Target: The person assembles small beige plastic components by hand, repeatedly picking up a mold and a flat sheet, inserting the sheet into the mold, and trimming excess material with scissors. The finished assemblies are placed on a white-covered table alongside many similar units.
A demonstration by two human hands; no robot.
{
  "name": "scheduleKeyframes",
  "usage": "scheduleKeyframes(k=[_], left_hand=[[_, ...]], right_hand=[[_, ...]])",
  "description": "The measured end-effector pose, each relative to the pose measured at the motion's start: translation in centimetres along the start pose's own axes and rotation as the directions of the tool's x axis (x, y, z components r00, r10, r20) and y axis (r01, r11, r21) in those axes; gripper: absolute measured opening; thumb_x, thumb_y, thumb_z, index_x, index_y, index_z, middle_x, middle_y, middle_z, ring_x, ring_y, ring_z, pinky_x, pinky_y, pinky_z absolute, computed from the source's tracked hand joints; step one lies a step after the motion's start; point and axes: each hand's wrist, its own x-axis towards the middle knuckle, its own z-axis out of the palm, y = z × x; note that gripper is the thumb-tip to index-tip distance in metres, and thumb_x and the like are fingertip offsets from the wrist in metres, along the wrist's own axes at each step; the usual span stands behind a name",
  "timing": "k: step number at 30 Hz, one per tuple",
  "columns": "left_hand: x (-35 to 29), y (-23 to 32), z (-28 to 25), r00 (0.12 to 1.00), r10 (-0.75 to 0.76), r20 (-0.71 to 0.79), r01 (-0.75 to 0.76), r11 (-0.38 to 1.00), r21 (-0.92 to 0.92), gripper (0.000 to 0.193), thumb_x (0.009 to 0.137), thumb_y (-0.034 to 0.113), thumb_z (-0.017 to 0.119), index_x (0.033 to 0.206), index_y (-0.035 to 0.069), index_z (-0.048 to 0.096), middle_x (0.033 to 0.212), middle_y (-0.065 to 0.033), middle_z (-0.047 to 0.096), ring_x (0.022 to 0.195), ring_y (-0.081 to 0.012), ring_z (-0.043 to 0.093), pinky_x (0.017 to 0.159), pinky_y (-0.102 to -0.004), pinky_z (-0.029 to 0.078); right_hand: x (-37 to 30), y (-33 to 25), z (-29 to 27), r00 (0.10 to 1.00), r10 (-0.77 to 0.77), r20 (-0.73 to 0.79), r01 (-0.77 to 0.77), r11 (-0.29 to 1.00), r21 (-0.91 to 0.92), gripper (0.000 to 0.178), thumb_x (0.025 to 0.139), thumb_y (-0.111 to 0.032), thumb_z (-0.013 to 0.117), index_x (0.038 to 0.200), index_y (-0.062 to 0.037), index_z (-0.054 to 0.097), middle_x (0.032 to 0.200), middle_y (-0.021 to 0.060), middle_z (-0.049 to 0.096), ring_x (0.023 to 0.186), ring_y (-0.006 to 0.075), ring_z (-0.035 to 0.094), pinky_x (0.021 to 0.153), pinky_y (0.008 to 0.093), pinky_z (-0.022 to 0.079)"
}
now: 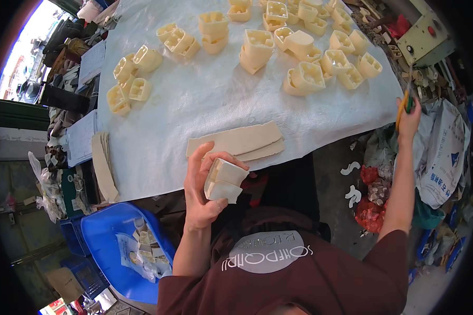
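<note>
left-hand grip: left hand (197, 193) clamped on a cream block (226, 180), thumb on its lower side, fingers curled round the upper left.
block position: in the hand, just on the wearer's side of the table's near edge, tilted; a pale sheet-like layer shows on its face. clock below read from this block, 12 toward the far side of the table.
right-hand grip: right hand (409, 119) at 2 o'clock, arm outstretched, fingers closed around a scissors-like tool (401, 111) with yellow and green handles, dark end toward 12. blades apart or together: cannot tell.
beige strips (235, 140): overlapping flat stack at 12, near the block, along the table's near edge.
second strip stack (104, 168): at 9, on the table's left edge.
table (168, 113): white sheet covering.
cream hollow pieces (308, 76): many, some stacked; densest at 1, smaller clusters at 11 and between 10 and 11.
control box (428, 41): pale, red button, at 2, beyond the table.
blue bin (95, 233): at 8, scraps and clear plastic inside.
white sack (444, 157): at 3, dark print.
red bags (367, 216): between 3 and 4.
white curved scraps (353, 195): at 3, floor.
</note>
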Motion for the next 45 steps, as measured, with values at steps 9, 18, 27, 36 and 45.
scheduleKeyframes(k=[9, 18, 27, 36, 45], left_hand=[[0.4, 0.1, 0.1, 0.999, -0.043, 0.015, 0.044, 0.997, -0.061, 0.089, 0.064, 0.028, 0.073, 0.137, 0.008, 0.026, 0.101, -0.0168, 0.049, 0.094, -0.0333, 0.056, 0.075, -0.0374, 0.049], [0.2, -0.2, 0.3, 0.998, -0.057, 0.035, 0.059, 0.996, -0.063, 0.088, 0.065, 0.027, 0.073, 0.137, 0.008, 0.025, 0.103, -0.0169, 0.047, 0.096, -0.0329, 0.056, 0.076, -0.0373, 0.049], [0.1, -0.3, 0.8, 0.995, -0.087, 0.042, 0.087, 0.996, 0.0, 0.089, 0.063, 0.029, 0.073, 0.135, 0.006, 0.025, 0.1, -0.0172, 0.048, 0.095, -0.0321, 0.056, 0.078, -0.0375, 0.048], [0.1, -0.2, 0.7, 0.996, -0.085, 0.039, 0.083, 0.994, 0.068, 0.087, 0.062, 0.029, 0.072, 0.133, 0.004, 0.028, 0.1, -0.0171, 0.049, 0.096, -0.0315, 0.056, 0.081, -0.0399, 0.047], [0.0, 0.1, 0.2, 0.994, -0.077, 0.073, 0.072, 0.995, 0.067, 0.08, 0.062, 0.015, 0.068, 0.131, 0.003, 0.029, 0.105, -0.0151, 0.049, 0.1, -0.0272, 0.055, 0.083, -0.0372, 0.047]], right_hand=[[-21.3, -18.0, -0.5, 0.383, -0.576, 0.722, 0.083, 0.8, 0.595, 0.077, 0.056, -0.032, 0.082, 0.119, -0.005, 0.048, 0.088, 0.0107, 0.051, 0.069, 0.024, 0.052, 0.065, 0.0355, 0.045], [-23.0, -19.6, 0.1, 0.303, -0.608, 0.734, 0.173, 0.792, 0.585, 0.07, 0.06, -0.035, 0.079, 0.115, -0.0035, 0.049, 0.082, 0.0086, 0.048, 0.069, 0.0246, 0.049, 0.064, 0.0337, 0.036], [-22.9, -20.4, 0.4, 0.313, -0.633, 0.708, 0.203, 0.773, 0.601, 0.071, 0.06, -0.037, 0.079, 0.115, -0.0031, 0.05, 0.08, 0.0075, 0.048, 0.069, 0.0217, 0.047, 0.065, 0.0319, 0.032], [-23.1, -21.2, 0.4, 0.378, -0.631, 0.678, 0.309, 0.776, 0.55, 0.071, 0.058, -0.039, 0.079, 0.113, -0.0041, 0.051, 0.08, 0.0057, 0.048, 0.068, 0.0199, 0.044, 0.067, 0.0325, 0.031], [-23.7, -20.9, 0.4, 0.441, -0.619, 0.65, 0.366, 0.785, 0.5, 0.075, 0.047, -0.042, 0.084, 0.103, -0.0028, 0.054, 0.073, 0.0031, 0.049, 0.064, 0.0199, 0.045, 0.064, 0.0319, 0.034]])
